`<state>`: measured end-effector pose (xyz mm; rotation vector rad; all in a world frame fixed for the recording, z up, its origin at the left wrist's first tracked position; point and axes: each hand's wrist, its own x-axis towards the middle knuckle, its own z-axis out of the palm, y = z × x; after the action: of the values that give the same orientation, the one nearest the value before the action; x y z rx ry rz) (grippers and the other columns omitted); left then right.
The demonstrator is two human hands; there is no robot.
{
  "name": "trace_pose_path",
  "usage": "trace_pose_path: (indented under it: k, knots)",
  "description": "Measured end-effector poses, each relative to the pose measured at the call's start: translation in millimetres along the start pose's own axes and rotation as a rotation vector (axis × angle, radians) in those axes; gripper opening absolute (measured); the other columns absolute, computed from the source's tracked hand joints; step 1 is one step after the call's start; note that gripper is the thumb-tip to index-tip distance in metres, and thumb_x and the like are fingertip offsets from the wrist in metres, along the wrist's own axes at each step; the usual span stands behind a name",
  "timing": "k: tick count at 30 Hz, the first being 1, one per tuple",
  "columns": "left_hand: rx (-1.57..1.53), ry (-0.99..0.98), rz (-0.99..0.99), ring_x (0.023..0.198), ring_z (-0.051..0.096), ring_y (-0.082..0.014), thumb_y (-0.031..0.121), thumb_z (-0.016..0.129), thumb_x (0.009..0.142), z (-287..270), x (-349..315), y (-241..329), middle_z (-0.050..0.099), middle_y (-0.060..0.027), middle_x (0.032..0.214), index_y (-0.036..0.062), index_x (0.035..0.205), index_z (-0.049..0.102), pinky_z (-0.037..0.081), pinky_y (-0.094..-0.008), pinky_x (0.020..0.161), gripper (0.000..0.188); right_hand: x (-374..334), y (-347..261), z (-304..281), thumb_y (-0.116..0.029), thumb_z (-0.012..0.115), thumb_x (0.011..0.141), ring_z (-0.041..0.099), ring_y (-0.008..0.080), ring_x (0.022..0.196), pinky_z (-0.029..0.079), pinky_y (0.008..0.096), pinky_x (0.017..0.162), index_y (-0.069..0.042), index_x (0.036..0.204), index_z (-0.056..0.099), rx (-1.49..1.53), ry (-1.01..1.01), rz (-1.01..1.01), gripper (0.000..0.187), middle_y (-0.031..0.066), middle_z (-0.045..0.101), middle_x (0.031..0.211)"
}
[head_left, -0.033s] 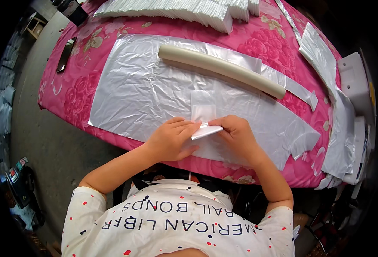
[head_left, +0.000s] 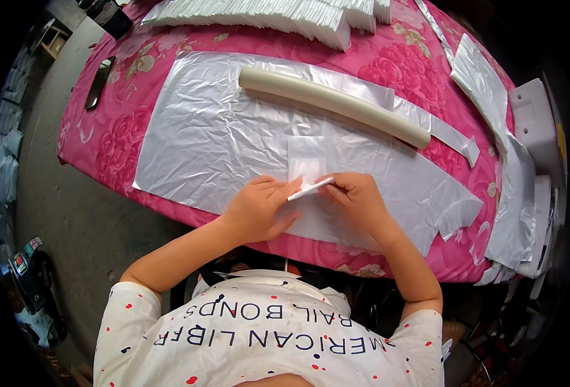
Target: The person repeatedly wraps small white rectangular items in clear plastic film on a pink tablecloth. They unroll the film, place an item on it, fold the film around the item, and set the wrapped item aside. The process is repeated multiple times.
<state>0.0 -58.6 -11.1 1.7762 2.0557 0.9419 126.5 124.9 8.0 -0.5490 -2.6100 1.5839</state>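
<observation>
Turned since the earlier frame, the slim white flat piece of plastic-like material (head_left: 310,189) now presents a narrow edge instead of a broad face, its right end higher. It sits between the hands over the silver crinkled plastic sheet (head_left: 194,132): the right hand (head_left: 359,201) grasps its right end between thumb and fingers, while the left hand (head_left: 252,209) is unclenched, fingertips against the left end and thumb apart. For an even turn, it seems best to support both ends equally, press lightly along the edge and keep the sheet flat beneath

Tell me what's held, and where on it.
A slim white strip, its right end pinched in the right hand; the left hand touches its left end.
</observation>
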Motion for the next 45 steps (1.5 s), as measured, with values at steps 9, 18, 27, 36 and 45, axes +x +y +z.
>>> trace_pose_path:
  k: [9,18,27,36,45]
  knots:
    - [-0.31,0.199,-0.533,0.058,0.064,-0.0164,0.012,0.066,0.079,6.8,26.9,-6.1,0.066,-0.0122,0.07,-0.0042,0.129,0.04,0.048,-0.0258,0.058,0.059,39.7,-10.0,-9.0,-0.024,0.061,0.083,0.056,0.0084,0.049,0.04,0.0226,0.046,0.002,0.074,0.066,0.011,-0.106,0.409,0.028,0.0041,0.059,0.058]
    - [0.001,0.151,-0.316,0.092,0.06,-0.0232,0.01,0.066,0.076,-5.5,30.6,-4.7,0.055,-0.0192,0.115,-0.0067,0.128,0.04,0.049,-0.0315,0.075,0.061,47.1,-9.3,-10.3,-0.023,0.061,0.083,0.058,0.0103,0.05,0.041,0.023,0.047,0.002,0.069,0.063,0.014,-0.135,0.482,0.029,0.0045,0.058,0.057]
    - [0.292,0.08,-0.184,0.135,0.014,-0.041,0.05,0.062,0.075,48.0,40.6,0.3,0.018,-0.0301,0.142,-0.0116,0.136,0.019,0.01,-0.0501,0.109,0.096,49.1,-0.4,-6.9,-0.022,0.058,0.081,0.062,0.0153,0.051,0.046,0.0283,0.051,0.003,0.074,0.066,0.01,-0.136,0.475,0.027,0.0104,0.062,0.059]
    - [0.316,0.014,-0.196,0.138,0.0,-0.0391,0.06,0.057,0.073,51.5,41.8,-2.3,0.004,-0.03,0.145,-0.0134,0.137,0.006,-0.001,-0.0477,0.11,0.11,21.2,-14.0,-4.4,-0.019,0.071,0.067,0.062,0.026,0.066,0.049,0.0354,0.062,-0.001,0.077,0.062,-0.455,0.025,0.234,0.022,0.0123,0.063,0.069]
    - [-0.781,0.103,-0.309,0.116,0.048,-0.0279,0.022,0.053,0.089,10.9,-28.3,17.2,0.045,-0.0217,0.128,-0.0025,0.129,0.04,0.037,-0.0362,0.098,0.049,46.1,-3.9,19.7,-0.028,0.064,0.079,0.044,0.0335,0.118,0.033,0.0435,0.1,-0.001,0.111,0.056,-0.724,0.188,-0.485,0.044,0.0191,0.05,0.124]
